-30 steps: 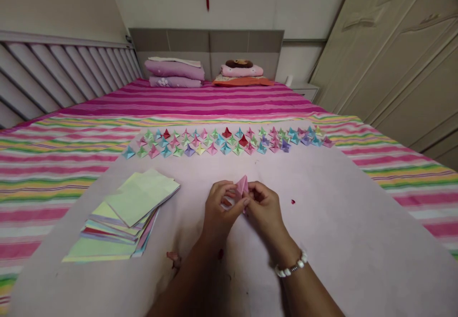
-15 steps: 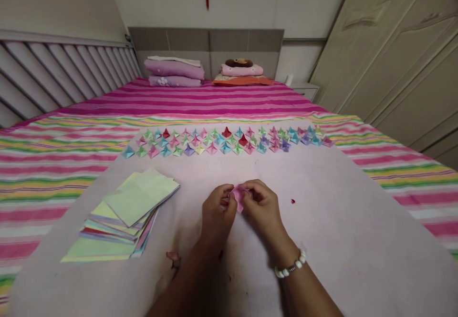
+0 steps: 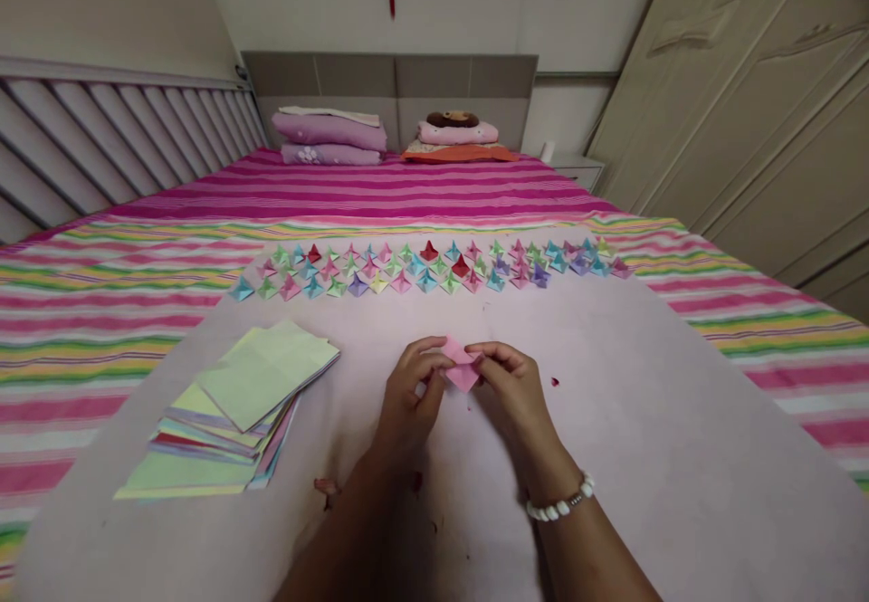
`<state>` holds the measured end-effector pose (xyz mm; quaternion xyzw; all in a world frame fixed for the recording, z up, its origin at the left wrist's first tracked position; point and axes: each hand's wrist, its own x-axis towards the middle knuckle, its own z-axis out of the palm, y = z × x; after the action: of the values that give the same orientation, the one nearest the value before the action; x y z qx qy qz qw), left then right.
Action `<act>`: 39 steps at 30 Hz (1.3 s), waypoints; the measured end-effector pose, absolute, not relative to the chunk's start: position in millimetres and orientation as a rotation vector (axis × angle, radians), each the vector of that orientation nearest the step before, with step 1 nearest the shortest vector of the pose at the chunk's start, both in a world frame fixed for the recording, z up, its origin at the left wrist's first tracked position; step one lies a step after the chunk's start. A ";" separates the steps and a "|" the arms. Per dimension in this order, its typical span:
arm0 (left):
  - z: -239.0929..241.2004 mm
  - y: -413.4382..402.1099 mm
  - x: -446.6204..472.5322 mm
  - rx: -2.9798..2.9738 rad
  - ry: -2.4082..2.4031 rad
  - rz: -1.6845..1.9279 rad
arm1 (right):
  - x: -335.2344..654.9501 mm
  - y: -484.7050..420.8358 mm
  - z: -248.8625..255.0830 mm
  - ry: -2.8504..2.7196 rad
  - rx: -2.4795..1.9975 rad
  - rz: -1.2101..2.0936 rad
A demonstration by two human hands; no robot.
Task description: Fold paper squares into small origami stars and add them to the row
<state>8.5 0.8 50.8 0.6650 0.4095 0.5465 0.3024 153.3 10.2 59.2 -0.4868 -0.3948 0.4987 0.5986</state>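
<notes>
A small folded pink paper piece (image 3: 461,370) is held between both hands above a pale pink board (image 3: 644,457) laid on the bed. My left hand (image 3: 409,398) pinches its left edge with thumb and forefinger. My right hand (image 3: 512,387), with a white bead bracelet at the wrist, pinches its right edge. A fanned stack of pastel paper squares (image 3: 234,412) lies on the board to the left of my left hand. Several small folded paper shapes (image 3: 424,267) in many colours stand in rows along the board's far edge.
The board rests on a bed with a pink, yellow and green striped cover (image 3: 81,312). Folded pillows (image 3: 331,136) and a headboard are at the far end. A wardrobe (image 3: 760,113) stands on the right, a slatted panel (image 3: 101,149) on the left.
The pink piece has been lowered from upright between the fingertips and now lies flatter, spread between the two hands. Both hands have shifted slightly apart.
</notes>
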 end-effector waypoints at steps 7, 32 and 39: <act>46.6 -2.2 10.2 1.776 1.096 1.415 | 152.7 10.4 59.6 -0.891 -1.106 1.184; 50.1 1.3 10.2 1.358 1.246 1.379 | 151.3 8.3 57.2 -1.076 -0.992 1.303; 51.8 2.6 10.3 1.267 1.119 1.343 | 151.4 10.0 53.1 -1.036 -1.006 1.327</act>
<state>10.3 2.6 51.8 0.5173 0.4571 0.5485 0.4718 151.4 10.0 53.1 -0.4262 -0.4389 0.5620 0.5567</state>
